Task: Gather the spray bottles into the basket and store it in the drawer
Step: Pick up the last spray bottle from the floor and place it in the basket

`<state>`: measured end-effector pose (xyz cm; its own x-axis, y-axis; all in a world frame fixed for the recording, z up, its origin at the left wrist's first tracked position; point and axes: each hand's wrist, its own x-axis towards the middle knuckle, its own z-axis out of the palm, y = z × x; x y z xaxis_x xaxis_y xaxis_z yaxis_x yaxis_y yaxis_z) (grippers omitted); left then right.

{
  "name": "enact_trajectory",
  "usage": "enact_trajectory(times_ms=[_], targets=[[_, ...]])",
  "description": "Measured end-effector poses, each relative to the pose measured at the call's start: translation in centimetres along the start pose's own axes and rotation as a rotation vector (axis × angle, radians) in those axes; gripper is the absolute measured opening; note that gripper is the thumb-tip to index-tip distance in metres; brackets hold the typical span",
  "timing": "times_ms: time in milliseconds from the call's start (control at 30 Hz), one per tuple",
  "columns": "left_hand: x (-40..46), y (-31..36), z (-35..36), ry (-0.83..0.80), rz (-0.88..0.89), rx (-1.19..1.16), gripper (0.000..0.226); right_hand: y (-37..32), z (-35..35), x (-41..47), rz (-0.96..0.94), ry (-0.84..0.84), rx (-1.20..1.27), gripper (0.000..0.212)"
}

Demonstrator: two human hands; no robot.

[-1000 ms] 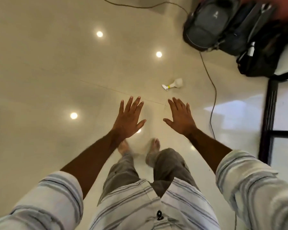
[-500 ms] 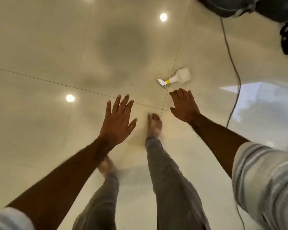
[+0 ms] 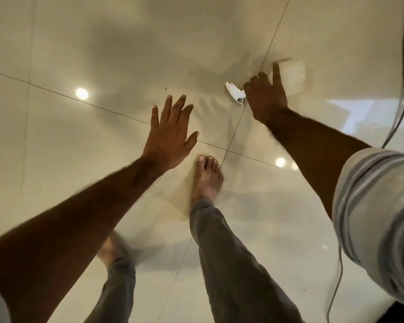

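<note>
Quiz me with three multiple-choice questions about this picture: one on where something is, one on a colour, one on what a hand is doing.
1. Where is the spray bottle?
A. On the floor
B. In a basket
C. In a drawer

2. What colour is its nozzle?
A. Red
B. White
C. Black

3. How is the left hand?
A. Fisted
B. Holding a bottle
C. Open, empty

Answers:
1 A, it lies on the tiles under the right hand.
2 B, the nozzle shows white.
3 C, fingers are spread with nothing in them.
</note>
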<state>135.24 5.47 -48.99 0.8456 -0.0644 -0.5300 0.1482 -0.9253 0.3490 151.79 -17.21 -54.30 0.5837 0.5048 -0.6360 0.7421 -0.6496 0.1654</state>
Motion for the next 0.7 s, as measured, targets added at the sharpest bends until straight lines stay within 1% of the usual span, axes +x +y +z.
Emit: enact_trajectory(times_ms=[133, 200, 267, 300, 333, 400, 467, 533, 600, 700], targets=[[0.4, -0.7, 1.8, -0.019, 0.034, -0.038, 0.063, 0.9, 1.8, 1.8, -0.036, 0.087, -0.007, 0.033], [-0.2, -0.8, 1.6, -0.017, 0.023, -0.072, 0.062, 1.1, 1.5, 1.8, -0.05, 0.074, 0.006, 0.04], [-1.5, -0.3, 0.5, -0.026, 0.007, -0.117, 0.062, 0.9, 0.2, 0.9, -0.053, 0.033, 0.13, 0.051], [-2.5, 0.1, -0.4, -0.037, -0.004, -0.136, 0.062, 0.5, -0.9, 0.0, -0.057, 0.026, 0.241, 0.052], [-3.7, 0.5, -1.8, -0.052, -0.024, -0.158, 0.063, 0.0, -2.5, -1.2, -0.065, 0.028, 0.397, 0.049], [-6.3, 1.6, -5.1, -0.091, -0.078, -0.246, 0.068, -1.6, -6.7, -4.3, -0.055, 0.027, 0.827, 0.038], [-9.6, 2.8, -9.5, -0.111, -0.135, -0.37, 0.076, -3.4, -12.4, -8.7, -0.049, -0.014, 1.174, 0.03], [-13.5, 4.0, -14.4, -0.083, -0.222, -0.549, 0.087, -5.4, -18.8, -13.3, -0.049, -0.105, 1.439, 0.027], [-16.7, 4.7, -18.6, -0.032, -0.337, -0.744, 0.099, -7.1, -24.0, -16.7, -0.088, -0.183, 1.692, 0.029], [-24.4, 4.8, -26.9, 0.009, -0.432, -0.975, 0.111, -10.2, -34.1, -23.2, -0.24, -0.261, 1.895, 0.034]])
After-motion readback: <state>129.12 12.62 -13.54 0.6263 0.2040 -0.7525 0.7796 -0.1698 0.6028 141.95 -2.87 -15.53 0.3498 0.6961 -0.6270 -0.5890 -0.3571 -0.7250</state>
